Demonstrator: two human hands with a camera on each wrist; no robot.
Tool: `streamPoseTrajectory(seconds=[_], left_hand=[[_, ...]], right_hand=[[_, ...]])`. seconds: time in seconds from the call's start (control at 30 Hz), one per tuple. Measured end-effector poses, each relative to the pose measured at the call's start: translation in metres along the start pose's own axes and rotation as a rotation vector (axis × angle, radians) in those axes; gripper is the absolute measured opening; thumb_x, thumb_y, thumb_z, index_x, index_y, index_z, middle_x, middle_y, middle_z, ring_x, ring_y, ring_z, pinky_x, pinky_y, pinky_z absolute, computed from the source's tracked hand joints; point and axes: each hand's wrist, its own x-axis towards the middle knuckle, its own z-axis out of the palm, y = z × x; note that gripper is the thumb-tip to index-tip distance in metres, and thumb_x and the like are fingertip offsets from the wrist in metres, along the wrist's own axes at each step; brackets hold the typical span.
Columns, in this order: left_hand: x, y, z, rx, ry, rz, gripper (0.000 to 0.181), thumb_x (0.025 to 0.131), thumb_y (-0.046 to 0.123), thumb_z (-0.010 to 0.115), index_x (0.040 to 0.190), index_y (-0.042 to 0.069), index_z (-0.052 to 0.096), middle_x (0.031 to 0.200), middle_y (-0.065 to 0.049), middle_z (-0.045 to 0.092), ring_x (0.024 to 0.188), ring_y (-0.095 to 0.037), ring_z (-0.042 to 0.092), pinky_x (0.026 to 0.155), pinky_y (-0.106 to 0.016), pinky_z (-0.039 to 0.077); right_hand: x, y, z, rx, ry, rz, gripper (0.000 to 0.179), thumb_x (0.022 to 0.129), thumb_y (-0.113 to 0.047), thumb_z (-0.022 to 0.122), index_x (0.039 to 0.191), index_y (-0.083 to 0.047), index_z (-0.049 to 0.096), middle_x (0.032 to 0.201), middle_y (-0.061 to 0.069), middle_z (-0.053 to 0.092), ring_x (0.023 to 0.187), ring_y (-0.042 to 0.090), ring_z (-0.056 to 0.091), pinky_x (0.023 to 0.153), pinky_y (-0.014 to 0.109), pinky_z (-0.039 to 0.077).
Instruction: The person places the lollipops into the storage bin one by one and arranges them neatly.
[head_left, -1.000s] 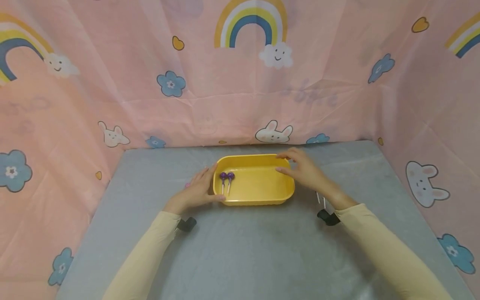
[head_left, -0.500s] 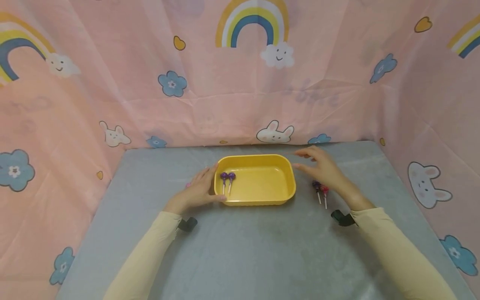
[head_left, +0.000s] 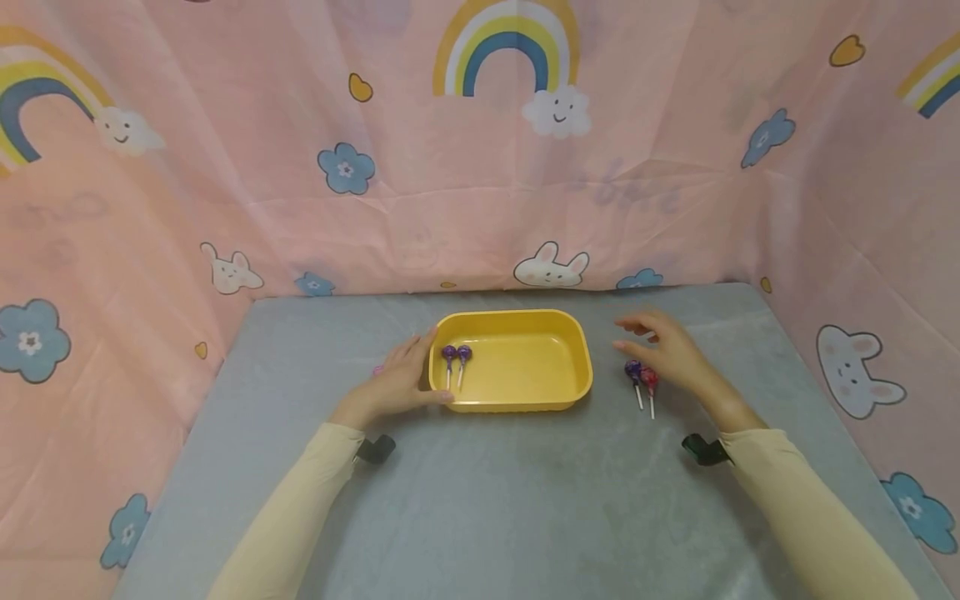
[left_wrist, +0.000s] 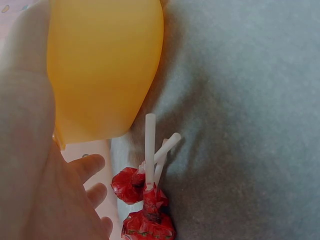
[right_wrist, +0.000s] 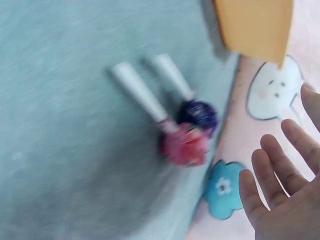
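A yellow plastic tub (head_left: pixel 517 403) stands on the grey table, two purple lollipops (head_left: pixel 457 353) lying inside at its left. My left hand (head_left: pixel 397 379) rests against the tub's left end, thumb along the front rim and the other fingers extended. Beside it, red-wrapped lollipops (left_wrist: pixel 149 225) with white sticks lie on the table; in the head view this hand hides most of them. My right hand (head_left: pixel 663 346) hovers right of the tub, holding nothing, fingers spread. Close under it lie a purple lollipop (head_left: pixel 633 370) and a red lollipop (head_left: pixel 649 380), sticks pointing toward me.
The grey table (head_left: pixel 510 508) ends at the back against a pink curtain (head_left: pixel 450 217) printed with rainbows, rabbits and flowers. More curtain hangs at both sides. A dark camera mount (head_left: pixel 705 450) sits at the right wrist.
My right hand has left the tub's right rim and moved right, uncovering the purple and red lollipops. My left hand and the tub have stayed put.
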Motion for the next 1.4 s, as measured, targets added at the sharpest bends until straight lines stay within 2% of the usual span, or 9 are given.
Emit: streamPoseTrajectory(seconds=[0.3,0.47,0.57,0.9,1.2,1.4], left_hand=[[-0.001,0.002,0.0,-0.007,0.001,-0.007,0.118,0.08,0.065,0.07,0.159,0.029,-0.009,0.168,-0.009,0.012,0.156,-0.035,0.005,0.121,-0.065,0.015],[-0.003,0.004,-0.001,-0.023,0.0,-0.014,0.117,0.08,0.063,0.071,0.159,0.03,-0.008,0.169,-0.008,0.01,0.156,-0.035,0.004,0.122,-0.064,0.013],[-0.004,0.006,-0.002,-0.025,0.001,-0.011,0.117,0.08,0.063,0.071,0.16,0.029,-0.007,0.169,-0.008,0.01,0.156,-0.035,0.005,0.123,-0.063,0.013],[-0.004,0.006,-0.002,-0.022,-0.004,-0.022,0.117,0.08,0.064,0.07,0.159,0.03,-0.009,0.169,-0.007,0.009,0.157,-0.034,0.004,0.122,-0.064,0.014],[-0.004,0.005,-0.002,-0.019,-0.002,-0.017,0.117,0.08,0.064,0.071,0.159,0.029,-0.009,0.169,-0.008,0.011,0.156,-0.035,0.005,0.12,-0.068,0.014],[-0.003,0.003,-0.001,-0.013,0.0,-0.016,0.117,0.08,0.065,0.07,0.159,0.029,-0.008,0.169,-0.007,0.01,0.156,-0.034,0.005,0.122,-0.065,0.014]], right_hand=[[-0.012,0.022,0.003,0.0,-0.032,0.066,0.051,0.096,-0.036,0.065,0.133,-0.002,0.057,0.131,0.022,0.058,0.119,0.038,0.054,0.102,0.06,0.045],[-0.018,0.032,0.005,-0.016,-0.067,0.133,0.055,0.095,-0.041,0.064,0.136,-0.005,0.055,0.136,0.021,0.056,0.124,0.038,0.053,0.106,0.061,0.043],[-0.021,0.037,0.007,-0.016,-0.069,0.142,0.056,0.095,-0.042,0.064,0.135,-0.004,0.055,0.137,0.022,0.055,0.126,0.04,0.053,0.107,0.061,0.042],[-0.024,0.043,0.012,-0.007,-0.049,0.115,0.05,0.095,-0.038,0.065,0.128,0.0,0.06,0.128,0.023,0.06,0.121,0.04,0.055,0.105,0.06,0.043],[-0.022,0.043,0.016,-0.08,-0.012,0.069,0.035,0.093,-0.031,0.07,0.114,-0.003,0.07,0.111,0.016,0.065,0.106,0.031,0.057,0.097,0.054,0.045],[-0.021,0.043,0.017,-0.121,0.007,0.053,0.032,0.092,-0.029,0.071,0.109,-0.002,0.073,0.105,0.016,0.065,0.099,0.03,0.057,0.091,0.05,0.045]])
